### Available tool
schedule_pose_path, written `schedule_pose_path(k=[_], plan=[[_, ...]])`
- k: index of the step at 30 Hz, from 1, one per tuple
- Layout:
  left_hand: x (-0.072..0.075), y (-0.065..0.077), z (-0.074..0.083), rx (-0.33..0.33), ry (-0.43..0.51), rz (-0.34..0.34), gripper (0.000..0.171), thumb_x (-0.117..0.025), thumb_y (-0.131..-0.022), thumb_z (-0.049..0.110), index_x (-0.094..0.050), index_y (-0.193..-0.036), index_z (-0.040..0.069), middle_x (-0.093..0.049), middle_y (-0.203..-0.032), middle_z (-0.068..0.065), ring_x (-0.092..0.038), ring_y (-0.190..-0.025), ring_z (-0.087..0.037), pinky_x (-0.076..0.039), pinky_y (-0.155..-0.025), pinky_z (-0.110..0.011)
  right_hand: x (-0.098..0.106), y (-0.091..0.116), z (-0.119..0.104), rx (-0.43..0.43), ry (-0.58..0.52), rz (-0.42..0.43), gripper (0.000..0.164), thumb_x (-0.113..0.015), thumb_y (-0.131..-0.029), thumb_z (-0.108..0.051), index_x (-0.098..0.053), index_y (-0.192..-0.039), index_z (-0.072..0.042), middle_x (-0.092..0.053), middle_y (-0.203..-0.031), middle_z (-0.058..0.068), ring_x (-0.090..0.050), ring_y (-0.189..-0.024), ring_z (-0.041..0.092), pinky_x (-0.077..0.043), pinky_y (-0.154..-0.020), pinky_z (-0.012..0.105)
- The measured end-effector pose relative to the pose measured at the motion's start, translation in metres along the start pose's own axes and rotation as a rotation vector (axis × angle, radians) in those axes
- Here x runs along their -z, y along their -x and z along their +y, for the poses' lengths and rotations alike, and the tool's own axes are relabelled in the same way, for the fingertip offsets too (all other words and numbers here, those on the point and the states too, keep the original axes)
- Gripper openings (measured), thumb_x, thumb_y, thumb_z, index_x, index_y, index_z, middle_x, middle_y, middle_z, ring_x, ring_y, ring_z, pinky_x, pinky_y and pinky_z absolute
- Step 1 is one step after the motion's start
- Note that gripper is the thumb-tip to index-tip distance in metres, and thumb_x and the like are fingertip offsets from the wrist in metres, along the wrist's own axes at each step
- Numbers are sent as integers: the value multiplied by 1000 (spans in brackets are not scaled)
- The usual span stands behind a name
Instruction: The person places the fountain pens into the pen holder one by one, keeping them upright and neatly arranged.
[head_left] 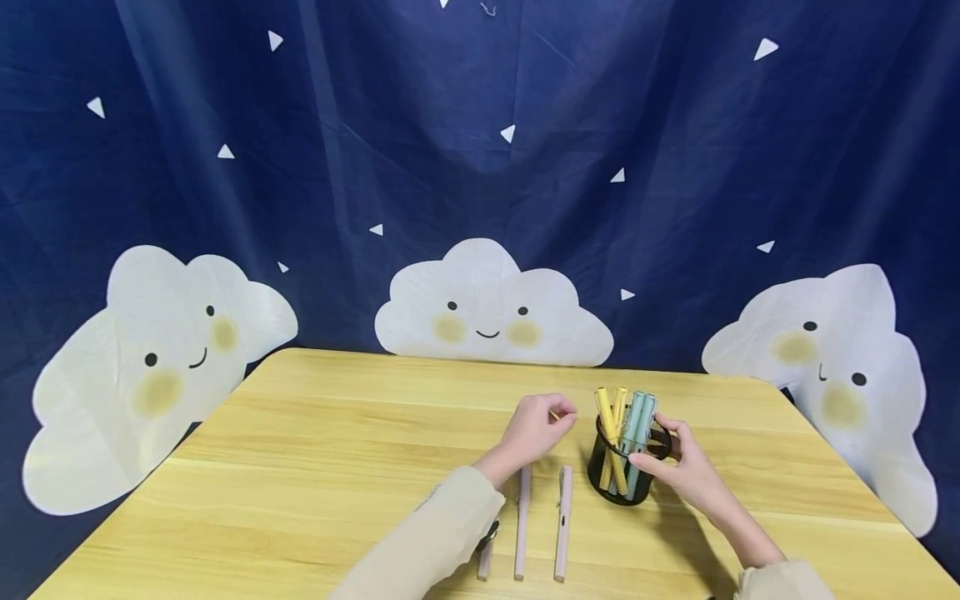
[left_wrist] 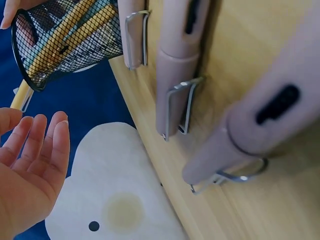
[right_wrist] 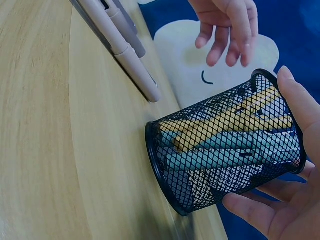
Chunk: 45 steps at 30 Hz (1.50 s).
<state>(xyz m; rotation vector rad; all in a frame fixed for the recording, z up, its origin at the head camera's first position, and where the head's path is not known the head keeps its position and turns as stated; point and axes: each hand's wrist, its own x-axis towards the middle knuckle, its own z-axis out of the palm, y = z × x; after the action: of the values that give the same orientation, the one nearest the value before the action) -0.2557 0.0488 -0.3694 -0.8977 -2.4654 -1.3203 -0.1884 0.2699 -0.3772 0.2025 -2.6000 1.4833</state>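
Observation:
My right hand [head_left: 686, 471] holds a black mesh pen cup [head_left: 597, 468] near its rim, thumb on the near side and fingers round the far right. Yellow pens [head_left: 606, 412] and green pens [head_left: 637, 415] stand in the cup, caps above the rim. To the cup's left, my left hand [head_left: 534, 427] hovers with loosely bent fingers; its palm [left_wrist: 30, 185] shows nothing held in the left wrist view. Under and beside the left forearm lie three pale pink pens with metal clips: a right one [head_left: 563, 525], a middle one [head_left: 522, 529] and a left one [head_left: 485, 560], partly hidden by the sleeve.
The light wooden table [head_left: 322, 450] has rounded far corners. Behind it hangs a dark blue curtain [head_left: 420, 117] printed with smiling white clouds [head_left: 487, 287] and small white triangles.

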Motion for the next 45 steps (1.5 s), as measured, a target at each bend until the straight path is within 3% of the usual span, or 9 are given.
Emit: schedule_pose_path(k=[20,45], plan=[[11,10,-14,39,-14,36,11,-59,-85,11,-67,-84,4,-63,-74,4,-53,-62,-5,-44,-58,-16,-1,0,2,8,1,6,72,-65,-82,-16,-20,-133,7,-45,-116,33,-46,-107,41,-42,-78,20],[23,19,-26,72,-1,23,10,-59,-84,9,-67,-84,2,-62,-73,3,-52,-62,-6,-45,-58,-18,-1,0,3,15,10,-3,72,-64,-83,-17,-19,-134,7,-42,-119,34,-44,-108,42,-43,-76,21]])
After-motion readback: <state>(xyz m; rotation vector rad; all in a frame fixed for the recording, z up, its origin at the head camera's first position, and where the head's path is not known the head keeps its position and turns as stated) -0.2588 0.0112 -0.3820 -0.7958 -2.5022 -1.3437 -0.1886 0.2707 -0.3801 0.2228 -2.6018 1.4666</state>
